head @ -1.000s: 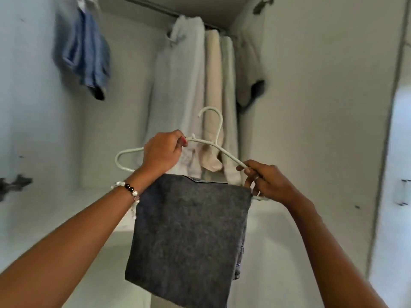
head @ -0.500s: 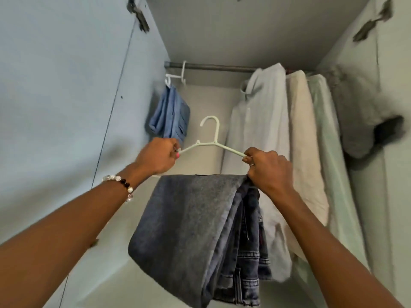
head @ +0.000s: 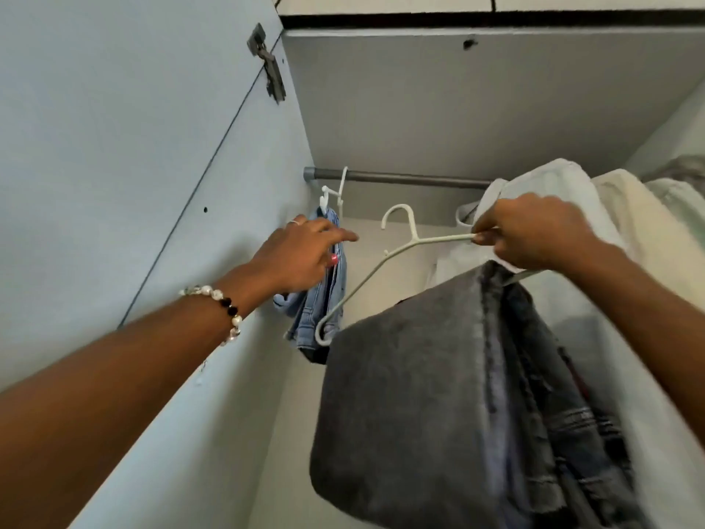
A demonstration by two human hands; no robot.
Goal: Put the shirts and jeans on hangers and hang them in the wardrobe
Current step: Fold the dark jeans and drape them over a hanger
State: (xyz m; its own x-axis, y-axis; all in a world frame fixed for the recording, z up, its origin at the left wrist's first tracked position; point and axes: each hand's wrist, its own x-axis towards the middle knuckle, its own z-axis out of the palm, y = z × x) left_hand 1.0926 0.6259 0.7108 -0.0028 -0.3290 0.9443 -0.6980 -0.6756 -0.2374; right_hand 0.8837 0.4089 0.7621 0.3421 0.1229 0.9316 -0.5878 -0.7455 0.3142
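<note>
**Grey jeans raised toward the rail**

Pale blue-grey wardrobe walls enclose a dark metal rail, the landmark here. At the rail's left end hang folded light-blue jeans on a white hanger; at its right end hang white, cream and pale-green shirts. Below the rail, the right hand pinches one arm of a white plastic hanger, tilted, with folded dark grey jeans draped over its bar. The left hand, fingers loosely extended and holding nothing, lies against the blue jeans. Half a second ago both hands gripped the hanger; the left has since let go.
</note>
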